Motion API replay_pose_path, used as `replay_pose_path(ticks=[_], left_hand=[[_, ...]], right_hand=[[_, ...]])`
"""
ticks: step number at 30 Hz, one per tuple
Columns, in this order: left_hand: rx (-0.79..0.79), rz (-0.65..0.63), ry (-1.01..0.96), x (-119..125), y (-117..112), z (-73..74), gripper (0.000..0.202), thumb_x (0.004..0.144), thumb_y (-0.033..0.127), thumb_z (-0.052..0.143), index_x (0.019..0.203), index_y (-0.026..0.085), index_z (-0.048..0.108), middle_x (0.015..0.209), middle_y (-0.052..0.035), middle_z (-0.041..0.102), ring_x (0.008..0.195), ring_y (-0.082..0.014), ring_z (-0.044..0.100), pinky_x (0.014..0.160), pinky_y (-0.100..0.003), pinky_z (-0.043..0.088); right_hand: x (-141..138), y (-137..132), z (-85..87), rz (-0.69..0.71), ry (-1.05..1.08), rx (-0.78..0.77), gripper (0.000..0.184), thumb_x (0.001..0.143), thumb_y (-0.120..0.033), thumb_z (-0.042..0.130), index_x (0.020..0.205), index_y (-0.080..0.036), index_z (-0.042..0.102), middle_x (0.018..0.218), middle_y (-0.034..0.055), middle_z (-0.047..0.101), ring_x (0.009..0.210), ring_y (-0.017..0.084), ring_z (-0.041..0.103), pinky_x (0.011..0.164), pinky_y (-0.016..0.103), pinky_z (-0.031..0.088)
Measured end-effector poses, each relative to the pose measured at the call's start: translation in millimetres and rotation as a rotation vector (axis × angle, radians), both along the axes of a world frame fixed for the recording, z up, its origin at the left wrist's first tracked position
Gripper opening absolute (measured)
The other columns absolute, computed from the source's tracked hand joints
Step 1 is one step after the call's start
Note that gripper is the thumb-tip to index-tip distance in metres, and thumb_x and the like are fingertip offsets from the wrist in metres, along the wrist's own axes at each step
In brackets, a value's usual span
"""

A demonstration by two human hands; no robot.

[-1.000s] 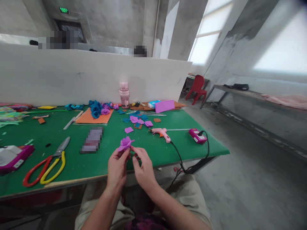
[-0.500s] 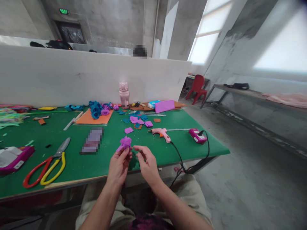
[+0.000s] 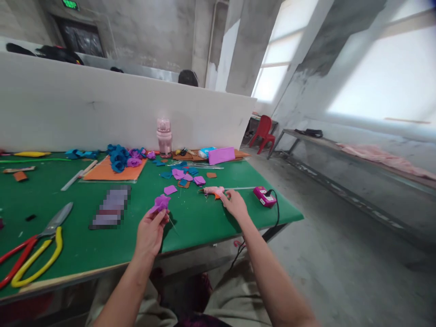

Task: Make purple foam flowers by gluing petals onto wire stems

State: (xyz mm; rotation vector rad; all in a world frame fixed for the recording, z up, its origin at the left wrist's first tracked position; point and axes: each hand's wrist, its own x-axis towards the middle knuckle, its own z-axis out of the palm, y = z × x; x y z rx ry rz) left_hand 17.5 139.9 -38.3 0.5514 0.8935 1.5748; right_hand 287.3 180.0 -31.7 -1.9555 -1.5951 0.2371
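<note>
My left hand (image 3: 151,234) pinches a purple crepe-paper flower (image 3: 160,203) above the table's front part. A thin wire stem (image 3: 173,223) slants down to the right from beneath its petals. To the right, my right hand (image 3: 236,204) has its fingers closed about the handle of a pink glue gun (image 3: 214,190), which lies with its nozzle to the left and a clear glue stick at its back. Between the hands and the back of the table lie cut purple pieces (image 3: 170,190), blue pieces (image 3: 166,175) and brown pieces (image 3: 211,175).
Large red-and-yellow-handled scissors (image 3: 56,222) and a phone (image 3: 111,206) lie on the left. Blue and purple paper flowers (image 3: 118,159) rest on an orange sheet (image 3: 102,172). A pink bottle (image 3: 164,138) stands by the white partition (image 3: 136,109). A magenta power box (image 3: 265,196) sits near the right edge.
My right hand has left the flower's stem and moved right onto the glue gun's handle. My left hand still holds the flower. The view has turned to the right.
</note>
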Motion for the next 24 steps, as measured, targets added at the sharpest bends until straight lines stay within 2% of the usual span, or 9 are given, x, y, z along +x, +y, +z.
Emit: replay_pose_path(ticks=[2,4,8,11,13,15,18,21,24], left_hand=[[0.003,-0.003,0.002,0.2,-0.5,-2.2,0.03,0.053,0.022,0.08,0.078,0.013,0.067,0.071,-0.0021,0.065,0.061,-0.0088,0.055,0.059,-0.021,0.044],[0.002,-0.009,0.005,0.5,-0.3,-4.0,0.03,0.053,0.023,0.08,0.078,0.013,0.067,0.069,-0.0018,0.065,0.059,-0.0083,0.055,0.059,-0.021,0.043],[0.015,-0.02,0.006,0.5,0.8,-7.3,0.028,0.055,0.024,0.079,0.078,0.014,0.066,0.068,-0.0011,0.065,0.058,-0.0076,0.054,0.058,-0.02,0.042],[0.017,-0.028,-0.008,0.3,1.0,-9.3,0.028,0.056,0.023,0.079,0.079,0.014,0.066,0.068,-0.0007,0.065,0.058,-0.0075,0.054,0.059,-0.02,0.042],[0.022,-0.035,-0.012,0.1,1.0,-10.2,0.028,0.056,0.023,0.079,0.08,0.014,0.066,0.068,-0.0007,0.065,0.058,-0.0075,0.054,0.059,-0.02,0.042],[0.029,-0.038,-0.011,-0.2,0.9,-10.9,0.028,0.057,0.023,0.078,0.08,0.015,0.066,0.068,-0.0007,0.066,0.058,-0.0076,0.054,0.059,-0.02,0.042],[0.031,-0.038,-0.015,-0.3,0.7,-11.7,0.028,0.057,0.023,0.078,0.081,0.014,0.066,0.068,-0.0009,0.066,0.059,-0.0077,0.054,0.058,-0.021,0.042],[0.036,-0.029,-0.024,0.4,0.7,-12.4,0.027,0.058,0.023,0.078,0.081,0.014,0.066,0.068,-0.0009,0.065,0.058,-0.0076,0.054,0.058,-0.021,0.042],[0.049,-0.016,-0.027,1.5,0.8,-13.0,0.027,0.059,0.022,0.077,0.082,0.014,0.066,0.068,-0.0005,0.065,0.058,-0.0072,0.053,0.057,-0.02,0.041]], right_hand=[[3.3,9.0,-0.9,0.01,0.04,-0.163,0.02,0.076,-0.033,0.056,0.084,-0.015,0.059,0.085,0.0105,0.063,0.08,0.021,0.057,0.066,0.028,0.038],[3.6,15.6,-2.2,-0.004,0.094,-0.231,0.014,0.071,-0.026,0.059,0.08,-0.016,0.058,0.084,0.0101,0.064,0.079,0.022,0.058,0.065,0.027,0.037],[0.8,19.7,-3.3,-0.006,0.209,-0.212,0.009,0.07,-0.021,0.056,0.077,-0.015,0.055,0.081,0.0094,0.064,0.078,0.021,0.06,0.062,0.027,0.04],[-8.8,10.6,0.9,0.008,0.348,-0.16,0.012,0.078,-0.025,0.048,0.085,-0.016,0.052,0.078,0.0055,0.064,0.072,0.017,0.062,0.059,0.025,0.045],[-19.1,-0.9,7.4,0.038,0.538,-0.1,0.014,0.081,-0.026,0.046,0.091,-0.017,0.049,0.08,0.0028,0.065,0.067,0.012,0.062,0.058,0.022,0.048],[-30.1,-13.9,16.0,0.1,1.006,-0.027,0.017,0.075,-0.024,0.057,0.09,-0.017,0.051,0.076,0.0008,0.065,0.062,0.01,0.062,0.056,0.02,0.05],[-43.7,-31.6,27.6,0.202,1.517,-0.165,0.022,0.078,-0.037,0.059,0.08,-0.016,0.056,0.059,-0.0017,0.057,0.051,0.009,0.057,0.054,0.021,0.053],[-53.1,-45.5,31.7,0.266,1.715,-0.345,0.027,0.084,-0.042,0.052,0.081,-0.015,0.058,0.06,-0.0012,0.057,0.047,0.007,0.052,0.051,0.019,0.052],[-60.6,-57.8,29.0,0.335,1.718,-0.344,0.022,0.084,-0.038,0.054,0.091,-0.017,0.058,0.081,0.0034,0.066,0.048,0.006,0.051,0.041,0.016,0.045]])
